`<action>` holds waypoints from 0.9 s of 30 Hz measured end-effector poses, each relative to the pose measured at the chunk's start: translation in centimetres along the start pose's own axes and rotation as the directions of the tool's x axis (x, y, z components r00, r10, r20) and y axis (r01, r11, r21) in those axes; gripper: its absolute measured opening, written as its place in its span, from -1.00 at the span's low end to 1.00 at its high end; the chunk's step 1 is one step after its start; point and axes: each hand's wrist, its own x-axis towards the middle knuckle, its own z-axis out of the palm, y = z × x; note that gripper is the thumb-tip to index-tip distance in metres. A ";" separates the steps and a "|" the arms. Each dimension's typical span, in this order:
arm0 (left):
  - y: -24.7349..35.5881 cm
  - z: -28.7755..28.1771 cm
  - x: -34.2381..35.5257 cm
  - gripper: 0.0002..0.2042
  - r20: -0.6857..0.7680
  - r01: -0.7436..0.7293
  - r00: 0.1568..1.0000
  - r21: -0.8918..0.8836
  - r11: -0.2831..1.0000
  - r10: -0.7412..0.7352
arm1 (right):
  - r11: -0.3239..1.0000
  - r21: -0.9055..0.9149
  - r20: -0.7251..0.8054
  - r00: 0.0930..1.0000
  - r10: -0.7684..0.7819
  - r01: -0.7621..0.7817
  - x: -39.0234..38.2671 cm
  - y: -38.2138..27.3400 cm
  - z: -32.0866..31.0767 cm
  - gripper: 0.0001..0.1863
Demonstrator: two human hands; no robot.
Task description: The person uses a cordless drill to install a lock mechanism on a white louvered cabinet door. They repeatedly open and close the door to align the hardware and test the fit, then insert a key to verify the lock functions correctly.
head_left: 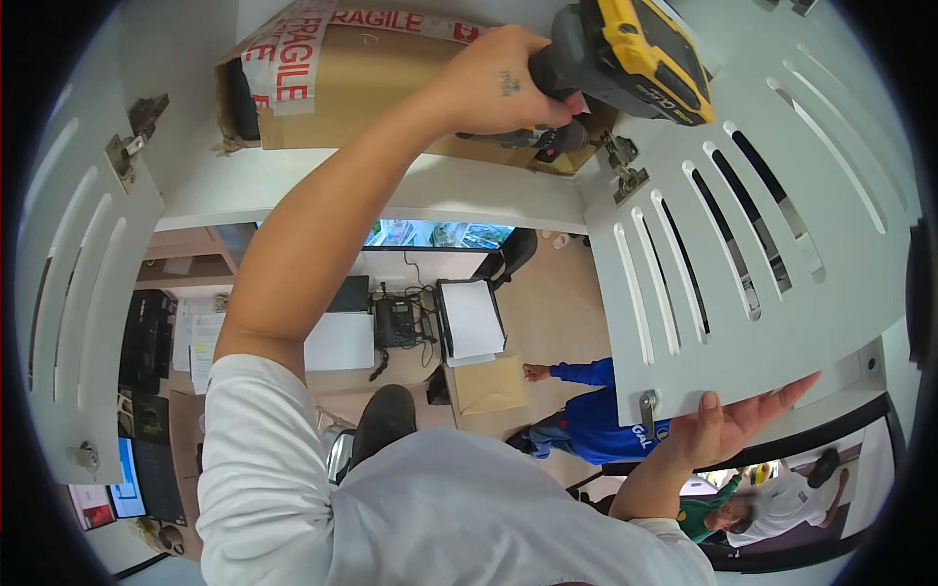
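Left grip: wrapped around drill
Right grip: spread at door
Hinge: drill work (apparently); next calls for steadiness

Drill cut off above; carton partly hidden.

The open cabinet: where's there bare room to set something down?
A narrow bare strip of shelf runs in front of the box, plainest left of the raised arm. It's crowded by the box's right end, where the left hand holds the drill. Below, phone and papers crowd together; bare floor shows between chair and blue sleeve.
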 end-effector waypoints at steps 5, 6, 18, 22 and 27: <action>-1.0 0.9 0.7 -0.69 0.029 -0.016 0.999 -0.012 1.000 0.016 | 0.994 -0.108 0.025 0.999 -0.020 0.022 0.0 0.0 -0.3 0.24; -1.0 1.1 0.8 -0.69 0.027 -0.028 0.999 -0.016 0.999 0.028 | 0.993 -0.117 0.028 0.999 -0.029 0.032 0.0 0.1 -0.4 0.23; -2.0 1.7 1.1 -0.71 -0.007 -0.056 0.998 -0.075 0.996 0.055 | 0.979 -0.201 0.048 0.999 -0.023 0.033 0.0 -0.1 -0.4 0.22; -2.2 2.0 0.8 -0.73 -0.026 -0.081 0.996 -0.002 0.997 0.081 | 0.976 -0.217 0.033 0.999 -0.013 0.020 -0.1 -0.2 -0.5 0.21; -1.9 2.1 0.3 -0.73 -0.026 -0.120 0.993 -0.054 0.991 0.118 | 0.981 -0.194 0.010 1.000 0.000 0.002 -0.1 -0.1 -0.2 0.21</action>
